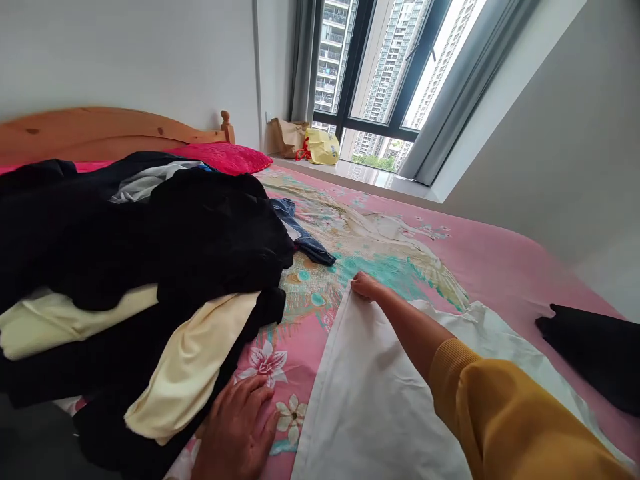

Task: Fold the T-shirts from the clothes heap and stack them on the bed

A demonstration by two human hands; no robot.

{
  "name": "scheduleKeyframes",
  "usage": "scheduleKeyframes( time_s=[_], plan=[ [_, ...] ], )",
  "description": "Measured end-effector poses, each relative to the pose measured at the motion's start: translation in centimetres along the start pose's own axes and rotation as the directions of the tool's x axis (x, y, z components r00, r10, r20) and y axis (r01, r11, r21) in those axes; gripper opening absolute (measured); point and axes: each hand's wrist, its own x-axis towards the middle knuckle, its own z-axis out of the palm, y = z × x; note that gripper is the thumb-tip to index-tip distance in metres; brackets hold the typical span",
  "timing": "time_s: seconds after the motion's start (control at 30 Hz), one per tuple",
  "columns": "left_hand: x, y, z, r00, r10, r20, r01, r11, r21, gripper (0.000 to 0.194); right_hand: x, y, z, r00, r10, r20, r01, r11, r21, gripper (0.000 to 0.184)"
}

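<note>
A smooth white woven cloth point(370, 380) is lying across a pink bedspread printed with flowers and birds point(515, 257), its lower end running out of view at the bottom edge. The right hand point(365, 285) is pinching the cloth's far left corner, fingers drawn narrow around the fabric; their tips are hiding, so how tightly they are closing cannot be told. A mustard-yellow sleeve with a ribbed cuff point(505, 407) is covering part of the cloth, and the picture's edge is cutting off the upper arm. The left hand point(237, 427) is resting palm down on the bedspread, fingers slightly apart and holding nothing that shows, its wrist disappearing below the frame. Just beside it, a large heap of black clothes point(215, 227) is spreading out of view leftward, its separate garments blending too darkly to count. Two cream fabric pieces point(193, 370) are poking out from under the black, their remaining parts staying hidden. A dark blue denim piece point(305, 240) is showing only partly at the heap's right side. Near the right edge, a flat black cloth piece point(595, 353) is lying partly cropped, its kind being hard to make out.
</note>
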Motion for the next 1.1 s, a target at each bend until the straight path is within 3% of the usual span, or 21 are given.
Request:
scheduleKeyframes(
  time_s=[0.07,0.2,0.43,0.57,0.67,0.77,0.87,0.97,1.1],
  plan=[
    [-0.1,-0.1,0.2,1.000,0.005,-0.006,-0.005,1.000,0.002,0.027,0.6,0.2,-0.2,1.000,-0.018,0.004,0.018,0.999,-0.049,0.011],
    [-0.2,-0.1,0.5,1.000,0.014,-0.020,-0.014,1.000,0.008,0.027,0.8,0.3,0.1,0.990,-0.111,-0.091,0.104,0.991,-0.084,0.021],
    [-0.2,0.0,0.5,1.000,0.003,-0.011,-0.003,1.000,0.005,0.029,-1.1,-0.2,3.2,0.963,-0.225,-0.146,0.216,0.973,-0.076,0.040],
    [0.0,0.1,0.2,1.000,-0.005,-0.019,0.005,1.000,-0.017,0.026,-5.7,0.1,4.3,0.941,-0.289,-0.174,0.282,0.957,-0.064,0.050],
    [0.2,0.4,-0.2,1.000,-0.026,0.006,0.026,0.999,-0.046,0.019,-11.3,2.3,5.1,0.923,-0.342,-0.176,0.328,0.939,-0.103,0.053],
    [0.4,0.8,-0.4,0.997,-0.065,0.030,0.067,0.996,-0.056,0.013,-15.7,4.5,5.7,0.946,-0.306,-0.107,0.283,0.940,-0.190,0.054],
    [0.6,1.0,-0.6,0.994,-0.097,0.048,0.099,0.994,-0.046,0.015,-17.1,4.9,5.7,0.972,-0.231,-0.035,0.220,0.957,-0.189,0.053],
    [0.8,1.1,-1.0,0.994,-0.093,0.063,0.096,0.995,-0.041,0.019,-17.3,4.1,5.0,0.983,-0.186,0.003,0.185,0.980,-0.079,0.054],
    [0.9,2.5,-2.0,0.987,-0.119,0.112,0.119,0.993,0.003,0.027,-20.1,4.4,4.0,0.979,-0.196,-0.056,0.194,0.980,-0.042,0.054]
  ],
)
